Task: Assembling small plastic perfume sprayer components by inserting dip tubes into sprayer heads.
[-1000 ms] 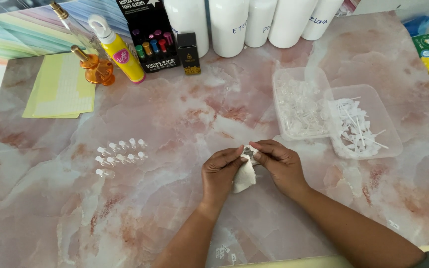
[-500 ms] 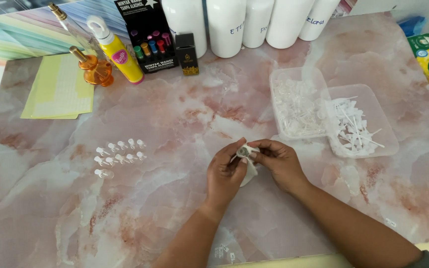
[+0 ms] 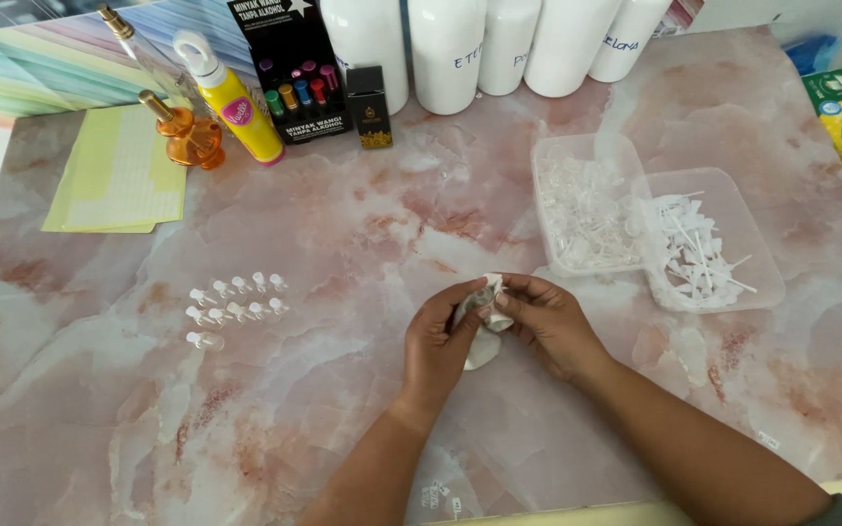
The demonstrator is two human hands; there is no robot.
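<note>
White crumpled cloth [image 3: 484, 336] is sitting at lower centre of the frame, pinched between the left hand [image 3: 440, 346] and right hand [image 3: 548, 326], whose fingertips are meeting over it. Small clear vials [image 3: 231, 302] are lying to the left; two plastic trays [image 3: 655, 229] to the upper right. Both forearms are angling up from the bottom edge.

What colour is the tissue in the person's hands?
White, seen from the head camera: the tissue is pinched by both hands.

Pink marbled table [image 3: 363, 234]: small vials [image 3: 234, 302], two plastic trays [image 3: 660, 224], white bottles [image 3: 479, 44], yellow sheets [image 3: 119, 175].
</note>
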